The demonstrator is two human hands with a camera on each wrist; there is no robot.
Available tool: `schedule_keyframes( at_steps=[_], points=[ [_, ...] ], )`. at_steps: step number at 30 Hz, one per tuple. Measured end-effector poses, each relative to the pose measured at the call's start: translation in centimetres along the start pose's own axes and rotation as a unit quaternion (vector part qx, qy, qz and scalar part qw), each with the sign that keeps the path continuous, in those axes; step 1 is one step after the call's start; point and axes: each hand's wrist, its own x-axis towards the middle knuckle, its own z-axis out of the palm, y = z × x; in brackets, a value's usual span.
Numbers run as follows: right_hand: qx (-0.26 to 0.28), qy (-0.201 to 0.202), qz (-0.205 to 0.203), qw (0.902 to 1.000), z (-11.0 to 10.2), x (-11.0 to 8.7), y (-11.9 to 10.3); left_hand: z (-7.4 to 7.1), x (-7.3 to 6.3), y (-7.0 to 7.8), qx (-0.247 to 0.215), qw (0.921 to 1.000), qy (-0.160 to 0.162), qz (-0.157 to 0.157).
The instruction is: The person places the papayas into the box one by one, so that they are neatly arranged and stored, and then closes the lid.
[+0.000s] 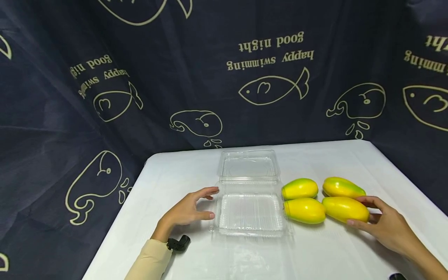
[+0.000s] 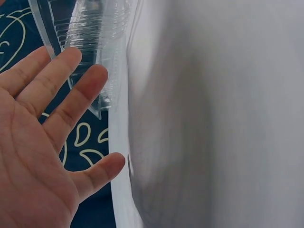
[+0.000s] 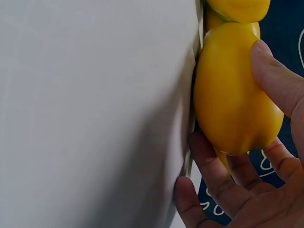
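Near the middle of the table lies a clear plastic clamshell box point(image 1: 250, 214), its lid point(image 1: 249, 167) folded back behind the base. My left hand point(image 1: 187, 209) is at the box's left edge, fingers spread and holding nothing; the left wrist view shows its palm point(image 2: 33, 161) and straight fingers beside the clear plastic point(image 2: 90, 23). On the right, my right hand point(image 1: 390, 227) grips the right end of the front-right yellow papaya point(image 1: 344, 209). In the right wrist view the thumb lies along one side of this papaya point(image 3: 232, 90), and the fingers curl round its end.
Close around it lie more yellow-green papayas: a front-left one point(image 1: 305, 210), a back-left one point(image 1: 300, 189) against the box's right side, and a back-right one point(image 1: 341, 187). A white cloth covers the table point(image 1: 185, 167). Dark printed fabric point(image 1: 196, 77) hangs behind.
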Motion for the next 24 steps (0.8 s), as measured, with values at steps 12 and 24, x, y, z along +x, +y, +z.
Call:
schedule_keyframes(
  at_steps=[12, 24],
  points=[
    [-0.008, 0.007, 0.015, 0.9998, -0.8, -0.4, -0.1, -0.8, -0.7, 3.7, -0.026, 0.9997, -0.002, -0.004],
    [0.018, 0.057, -0.017, 0.9981, -1.6, -1.1, -0.3, 0.2, -0.1, 0.1, -0.023, 0.9997, 0.005, -0.005]
  ],
)
